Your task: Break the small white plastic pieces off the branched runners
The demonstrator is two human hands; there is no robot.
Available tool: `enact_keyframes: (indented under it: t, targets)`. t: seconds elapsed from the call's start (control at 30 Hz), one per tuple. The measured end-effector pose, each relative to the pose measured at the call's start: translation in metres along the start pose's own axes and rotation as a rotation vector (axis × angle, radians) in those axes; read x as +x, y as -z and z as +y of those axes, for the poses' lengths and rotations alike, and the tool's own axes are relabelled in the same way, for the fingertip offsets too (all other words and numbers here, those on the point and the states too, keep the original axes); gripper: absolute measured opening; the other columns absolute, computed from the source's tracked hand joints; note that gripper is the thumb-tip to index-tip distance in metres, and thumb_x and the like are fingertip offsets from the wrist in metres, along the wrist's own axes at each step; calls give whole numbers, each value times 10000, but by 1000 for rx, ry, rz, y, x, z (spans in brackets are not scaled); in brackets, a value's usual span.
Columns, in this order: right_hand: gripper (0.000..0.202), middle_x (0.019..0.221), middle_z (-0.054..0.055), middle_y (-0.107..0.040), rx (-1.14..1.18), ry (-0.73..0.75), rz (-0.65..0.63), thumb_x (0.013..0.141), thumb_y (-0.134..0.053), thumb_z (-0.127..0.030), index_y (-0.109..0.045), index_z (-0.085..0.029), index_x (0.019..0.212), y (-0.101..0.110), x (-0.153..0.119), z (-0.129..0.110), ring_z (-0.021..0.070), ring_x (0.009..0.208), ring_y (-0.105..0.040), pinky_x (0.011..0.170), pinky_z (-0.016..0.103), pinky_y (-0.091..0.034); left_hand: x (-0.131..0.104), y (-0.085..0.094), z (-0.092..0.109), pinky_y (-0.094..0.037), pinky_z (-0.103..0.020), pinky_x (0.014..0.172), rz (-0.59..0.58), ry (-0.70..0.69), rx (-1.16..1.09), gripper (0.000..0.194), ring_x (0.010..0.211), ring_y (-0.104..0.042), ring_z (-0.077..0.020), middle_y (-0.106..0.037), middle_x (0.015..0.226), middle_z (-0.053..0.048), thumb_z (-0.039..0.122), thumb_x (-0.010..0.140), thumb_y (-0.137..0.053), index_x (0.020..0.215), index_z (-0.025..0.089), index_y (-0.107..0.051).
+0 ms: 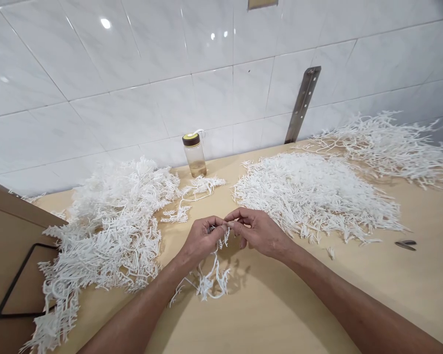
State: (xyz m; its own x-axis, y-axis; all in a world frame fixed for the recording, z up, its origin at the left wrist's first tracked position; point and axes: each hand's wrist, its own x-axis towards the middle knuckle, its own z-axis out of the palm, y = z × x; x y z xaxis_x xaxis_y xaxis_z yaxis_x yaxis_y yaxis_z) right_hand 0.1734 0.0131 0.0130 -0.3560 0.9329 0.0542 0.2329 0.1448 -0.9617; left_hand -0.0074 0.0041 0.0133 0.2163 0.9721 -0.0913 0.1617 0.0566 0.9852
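Note:
Both hands meet above the middle of the table, fingertips touching. My left hand (205, 238) is closed on a white branched plastic strand (210, 282), whose lower part hangs below it. My right hand (256, 231) pinches at the same spot; what sits between its fingertips is too small to make out. To the left lies a big tangled heap of white branched strands (110, 236). On the right spreads a heap of short white pieces (310, 191). A few loose strands (201, 187) lie just beyond my hands.
A clear bottle (195, 157) with a dark lid stands near the tiled wall. Long branched strands (395, 147) lie at the back right. A small dark metal tool (405, 245) rests at the right. A metal bracket (303, 105) leans at the wall; a brown box (11, 260) stands left.

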Motion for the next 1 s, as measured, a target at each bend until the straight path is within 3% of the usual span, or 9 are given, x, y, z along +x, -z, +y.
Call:
enact_keyframes:
  t: [0.23,0.4,0.5,0.67,0.77,1.0]
  targets:
    - [242,657,-35,-585,97,-31,-32,889,-567,-408,-644,-182,929,0,2,6,101,472,-599,460,219,-492,2,1,-5,-297,-193,441,4,-19,-62,394,452,-375,-56,-496,558,30,528,760,-703,761,141,-631]
    - [214,645,-32,-585,6,-41,16,875,-584,-394,-634,-185,870,-1,0,2,106,459,-587,423,216,-449,3,3,-7,-345,-218,503,33,-86,91,346,523,-435,-90,-543,614,6,481,815,-654,774,138,-642]
    - [184,656,-14,-604,-179,12,58,905,-543,-345,-636,-193,856,-3,0,3,122,499,-585,472,241,-460,2,3,-8,-370,-242,567,58,-159,244,277,589,-480,-119,-581,664,-8,413,857,-599,779,152,-647]
    - [165,799,39,-654,-618,244,116,938,-471,-167,-592,-189,829,-8,2,15,178,748,-610,689,298,-443,0,0,-8,-338,-257,573,67,-208,483,176,588,-480,-144,-588,649,-4,295,850,-549,722,192,-611]
    - [170,826,66,-636,-768,226,107,937,-444,-101,-568,-170,843,-16,4,21,190,747,-591,668,294,-403,3,1,-8,-312,-258,562,64,-219,564,178,577,-455,-148,-550,602,6,235,820,-535,648,201,-562]
    - [127,860,67,-624,-728,134,225,960,-443,-140,-529,-177,874,-27,11,24,185,738,-564,661,282,-373,12,11,-5,-348,-250,558,-11,-102,334,248,575,-470,-136,-554,599,11,377,812,-567,658,184,-553]
